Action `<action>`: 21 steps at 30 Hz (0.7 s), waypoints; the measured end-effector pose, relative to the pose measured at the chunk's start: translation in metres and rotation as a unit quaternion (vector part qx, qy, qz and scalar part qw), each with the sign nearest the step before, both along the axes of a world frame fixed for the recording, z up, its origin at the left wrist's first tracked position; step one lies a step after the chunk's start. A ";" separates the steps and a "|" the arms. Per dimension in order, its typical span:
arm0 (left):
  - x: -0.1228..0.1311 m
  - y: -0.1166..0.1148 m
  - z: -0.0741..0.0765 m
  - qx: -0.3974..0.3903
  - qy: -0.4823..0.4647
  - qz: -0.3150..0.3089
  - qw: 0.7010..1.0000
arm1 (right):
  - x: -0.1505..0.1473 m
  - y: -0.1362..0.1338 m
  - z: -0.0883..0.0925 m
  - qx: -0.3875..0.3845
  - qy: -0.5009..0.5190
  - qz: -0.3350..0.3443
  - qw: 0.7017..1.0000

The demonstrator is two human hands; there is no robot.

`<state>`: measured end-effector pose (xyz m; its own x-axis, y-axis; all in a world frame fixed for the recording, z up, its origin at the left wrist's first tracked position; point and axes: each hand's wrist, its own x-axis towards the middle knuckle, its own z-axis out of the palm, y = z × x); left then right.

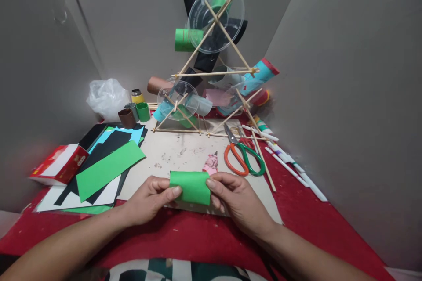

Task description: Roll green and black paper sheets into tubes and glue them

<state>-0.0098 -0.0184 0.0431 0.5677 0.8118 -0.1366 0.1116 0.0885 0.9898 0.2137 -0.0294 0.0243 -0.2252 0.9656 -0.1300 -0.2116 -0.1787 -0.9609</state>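
Between my hands is a small piece of green paper [190, 189], curved over along its top edge, held above the front of a beige board. My left hand [153, 197] pinches its left end, thumb in front and fingers behind. At the right end, my right hand [235, 197] grips it the same way. Just beyond the paper lies a small pink-wrapped object with a dark pointed tip [211, 163]. Scissors with one orange and one green handle [244, 153] rest to the right of it, blades pointing away.
Stick frames with clear plastic discs and paper tubes [216, 19] stand at the back. Green, black and white sheets [110, 169] and a red box [61, 164] lie left. Paper cylinders [127, 118] and a plastic bag [108, 99] sit behind them. White rolled sticks [296, 169] line the right wall.
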 end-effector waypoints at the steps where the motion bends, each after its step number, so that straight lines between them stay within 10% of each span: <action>1: 0.001 0.001 0.000 -0.023 -0.011 0.005 1.000 | 0.000 -0.001 0.000 0.004 -0.005 0.005 1.000; 10: 0.001 0.005 0.003 -0.095 -0.091 0.051 0.990 | -0.003 -0.009 0.009 0.262 -0.200 -0.021 0.944; 21: 0.003 0.002 -0.002 -0.097 -0.104 0.012 0.990 | -0.001 -0.007 0.007 0.241 -0.171 -0.020 0.955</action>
<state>-0.0063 -0.0164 0.0416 0.5802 0.7956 -0.1744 -0.0969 0.2800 0.9551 0.2127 -0.0369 0.0309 -0.2105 0.9389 0.2722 0.1317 0.3031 -0.9438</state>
